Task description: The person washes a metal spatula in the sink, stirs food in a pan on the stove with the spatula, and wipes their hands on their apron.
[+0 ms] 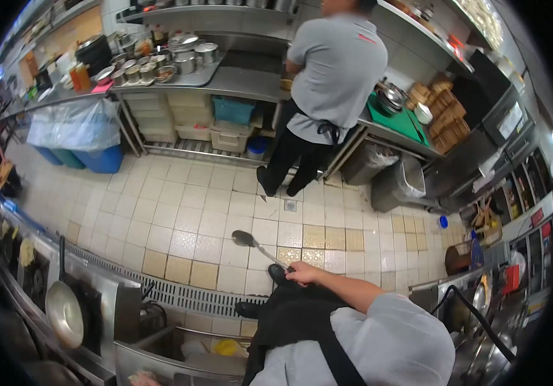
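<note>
My right hand (302, 274) is closed around the end of a long-handled ladle (244, 238). The ladle's dark, rounded bowl points up and left, held out over the tiled floor. Only a small part of my left hand (143, 379) shows at the bottom edge, by the metal counter (138, 357); what its fingers do is hidden. Near that hand, a yellow item (229, 347) lies in a recess of the counter. A wok (66, 314) rests on the stove further left.
A co-worker (337, 71) in a grey shirt and dark apron stands at the far counter, back turned. Bins (398, 183) stand beneath the green board (398, 119). Steel pots (186, 61) fill the back counter. A floor drain grate (193, 300) runs along the stove.
</note>
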The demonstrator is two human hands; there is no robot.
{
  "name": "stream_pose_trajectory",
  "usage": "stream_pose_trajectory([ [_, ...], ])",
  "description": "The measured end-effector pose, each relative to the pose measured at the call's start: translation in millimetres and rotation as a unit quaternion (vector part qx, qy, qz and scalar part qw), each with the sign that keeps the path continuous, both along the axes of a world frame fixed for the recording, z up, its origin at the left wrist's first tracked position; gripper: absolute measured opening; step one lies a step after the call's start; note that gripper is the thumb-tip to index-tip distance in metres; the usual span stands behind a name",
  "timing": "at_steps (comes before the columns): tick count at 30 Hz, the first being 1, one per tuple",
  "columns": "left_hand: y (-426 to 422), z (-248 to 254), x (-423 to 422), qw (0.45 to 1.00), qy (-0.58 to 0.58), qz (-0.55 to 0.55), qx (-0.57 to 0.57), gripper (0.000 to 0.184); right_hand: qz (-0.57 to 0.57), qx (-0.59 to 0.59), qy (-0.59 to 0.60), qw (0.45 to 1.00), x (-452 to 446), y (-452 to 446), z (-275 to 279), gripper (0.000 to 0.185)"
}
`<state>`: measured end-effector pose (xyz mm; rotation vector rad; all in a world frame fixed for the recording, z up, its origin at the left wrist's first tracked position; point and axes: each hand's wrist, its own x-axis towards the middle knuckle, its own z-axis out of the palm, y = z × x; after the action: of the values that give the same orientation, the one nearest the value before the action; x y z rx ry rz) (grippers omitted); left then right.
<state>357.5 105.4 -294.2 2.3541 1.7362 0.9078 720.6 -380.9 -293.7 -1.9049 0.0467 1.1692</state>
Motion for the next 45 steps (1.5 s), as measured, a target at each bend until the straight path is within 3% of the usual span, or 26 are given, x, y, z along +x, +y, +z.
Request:
stream_pose_trajectory([
  [7, -16.9, 78.9, 89.0, 0.988, 0.152, -0.033, -0.022, 0.027, -0.112, -0.056, -0.005, 0.992, -8.9, -100.4, -11.3, 0.017],
  [14, -156.0, 228.3, 169.2, 0.932, 0.333, -0.063, -0.127, 0.028, -0.209, -0.051, 0.024, 0.976, -1.2, -190.8, -52.2, 0.026],
  [16, -209.9, 211.9, 204.1, 0.959, 0.258, -0.115, 0.003, 0.032, -0.23, -0.046, 0.035, 0.971, 5.6, -216.1, -58.4, 0.027],
  [18, -185.1, 71.1, 200.3, 0.963, 0.011, -0.256, 0.079, 0.039, -0.178, -0.046, 0.007, 0.983, 16.9, -247.3, -69.6, 0.028],
  [20, -266.6, 95.7, 237.3, 0.953, 0.173, -0.245, 0.033, 0.04, -0.182, -0.049, -0.008, 0.982, 29.5, -282.2, -75.5, 0.028],
  [22, -256.2, -27.9, 235.9, 0.958, 0.097, -0.247, -0.106, 0.025, -0.17, -0.018, 0.006, 0.985, 46.7, -323.8, -79.6, 0.031],
  [25, -294.3, -56.3, 276.7, 0.858, 0.204, -0.355, -0.31, 0.026, -0.253, -0.003, -0.04, 0.967, 56.1, -376.8, -69.4, 0.031],
  [27, -314.8, -64.4, 297.1, 0.79, 0.272, -0.393, -0.383, 0.026, -0.339, -0.01, 0.005, 0.941, 60.4, -406.2, -63.4, 0.024],
  [29, -331.2, -73.6, 316.3, 0.728, 0.336, -0.415, -0.43, 0.027, -0.427, 0.001, 0.037, 0.903, 63.3, -430.6, -73.3, 0.019],
  [34, -323.3, -101.5, 378.0, 0.633, 0.443, -0.448, -0.449, 0.029, -0.626, 0.067, 0.078, 0.773, 66.9, -442.3, -76.9, 0.015],
  [38, -282.7, -120.8, 451.0, 0.511, 0.516, -0.603, -0.331, 0.03, -0.7, 0.063, 0.084, 0.707, 74.4, -426.7, -34.0, 0.013],
  [40, -256.9, -136.4, 507.1, 0.383, 0.502, -0.766, -0.125, 0.031, -0.708, 0.055, 0.071, 0.701, 75.6, -425.2, -31.2, 0.013],
  [41, -250.3, -144.5, 537.7, 0.316, 0.438, -0.841, 0.044, 0.031, -0.718, 0.055, 0.062, 0.691, 76.9, -422.3, -22.1, 0.014],
  [43, -267.3, -149.2, 635.0, 0.331, 0.522, -0.774, -0.14, 0.041, -0.725, 0.023, 0.049, 0.686, 82.7, -418.6, -5.4, 0.018],
  [44, -295.3, -159.0, 670.7, 0.467, 0.511, -0.668, -0.272, 0.046, -0.74, 0.027, 0.034, 0.671, 83.9, -417.0, 0.7, 0.015],
  [45, -328.2, -153.2, 710.6, 0.524, 0.494, -0.553, -0.419, 0.053, -0.753, 0.031, 0.019, 0.657, 86.7, -414.8, 10.4, 0.012],
])
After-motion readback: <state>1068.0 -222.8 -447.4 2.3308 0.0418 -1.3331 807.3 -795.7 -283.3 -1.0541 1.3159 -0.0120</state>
